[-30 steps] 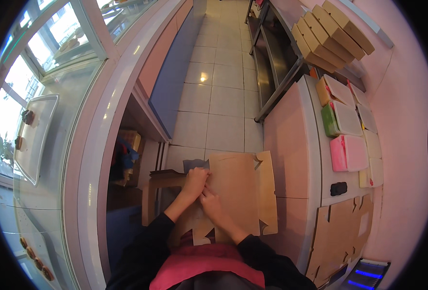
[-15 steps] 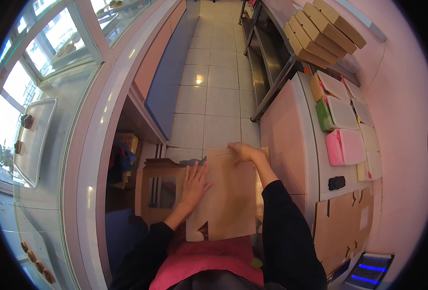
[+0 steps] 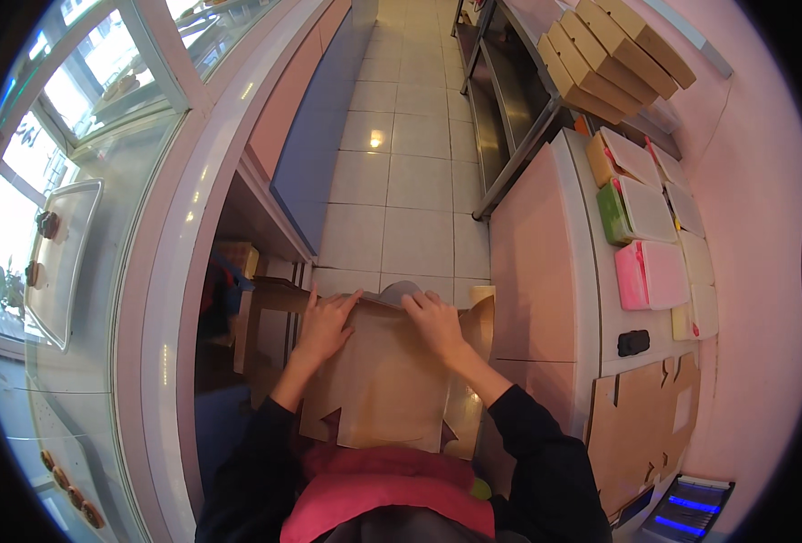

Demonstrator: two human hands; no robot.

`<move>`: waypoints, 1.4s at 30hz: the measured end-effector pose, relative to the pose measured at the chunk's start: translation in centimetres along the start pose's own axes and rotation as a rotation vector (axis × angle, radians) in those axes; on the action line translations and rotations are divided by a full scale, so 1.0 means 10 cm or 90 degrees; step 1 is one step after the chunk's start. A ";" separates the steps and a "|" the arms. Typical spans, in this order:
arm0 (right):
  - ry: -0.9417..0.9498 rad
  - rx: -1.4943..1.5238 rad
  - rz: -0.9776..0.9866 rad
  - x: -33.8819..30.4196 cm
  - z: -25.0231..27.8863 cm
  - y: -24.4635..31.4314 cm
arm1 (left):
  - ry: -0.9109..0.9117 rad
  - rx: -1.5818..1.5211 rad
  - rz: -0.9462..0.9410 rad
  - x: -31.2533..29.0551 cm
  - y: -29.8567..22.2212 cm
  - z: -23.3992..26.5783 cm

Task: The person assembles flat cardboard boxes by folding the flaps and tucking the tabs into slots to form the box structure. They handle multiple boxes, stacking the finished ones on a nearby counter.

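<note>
A brown cardboard box blank (image 3: 396, 380), partly folded, lies in front of my body, with notched flaps near my red apron. Its far edge is bent up, and both my hands are at that edge. My left hand (image 3: 327, 328) grips the far left corner, one finger pointing away and the thumb on the edge. My right hand (image 3: 435, 324) has its fingers curled over the far edge, right of the middle. Part of the left side panel is hidden behind my left hand and arm. A raised flap stands along the right side.
To the right, a counter holds a flat cardboard blank (image 3: 640, 421), a small black object (image 3: 633, 342), and several lidded plastic tubs (image 3: 652, 274). Stacked cardboard boxes (image 3: 604, 68) stand beyond. On the left is a glass display case with a tray (image 3: 73, 262). A tiled floor (image 3: 410, 181) runs ahead.
My left hand has moved away and left to the blank's far corner. My right hand has come nearer and curled over the far edge. The blank has shifted left, and its far edge now bends up.
</note>
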State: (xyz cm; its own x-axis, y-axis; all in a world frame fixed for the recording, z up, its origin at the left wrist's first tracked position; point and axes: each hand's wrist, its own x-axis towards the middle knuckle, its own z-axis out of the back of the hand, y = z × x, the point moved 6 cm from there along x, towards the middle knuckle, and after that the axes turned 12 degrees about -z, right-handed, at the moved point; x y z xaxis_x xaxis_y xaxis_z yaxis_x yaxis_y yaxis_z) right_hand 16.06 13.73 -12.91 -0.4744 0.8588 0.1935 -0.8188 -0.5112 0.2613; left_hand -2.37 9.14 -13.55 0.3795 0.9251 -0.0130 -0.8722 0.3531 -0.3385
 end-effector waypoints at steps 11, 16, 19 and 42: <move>-0.034 -0.120 0.005 -0.82 -0.22 0.21 | 0.443 -0.046 0.137 0.42 -0.06 0.12; -0.025 -0.003 -0.028 -0.91 -0.31 0.20 | 0.078 0.118 0.057 0.59 -0.36 -0.70; 0.070 0.213 -0.146 -0.84 -0.21 -0.05 | -0.102 0.121 -0.031 0.47 -0.52 -0.72; -0.138 0.033 -0.205 -0.27 0.13 -0.43 | -0.163 -0.014 -0.119 0.46 -0.77 -0.74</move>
State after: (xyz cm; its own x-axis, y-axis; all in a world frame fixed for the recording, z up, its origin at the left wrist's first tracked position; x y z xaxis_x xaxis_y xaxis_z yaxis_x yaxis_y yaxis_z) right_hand 21.31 13.57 -13.37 -0.1122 0.9511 0.2879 -0.8946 -0.2228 0.3875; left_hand 8.31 9.62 -17.93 0.4397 0.8506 0.2883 -0.7866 0.5196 -0.3337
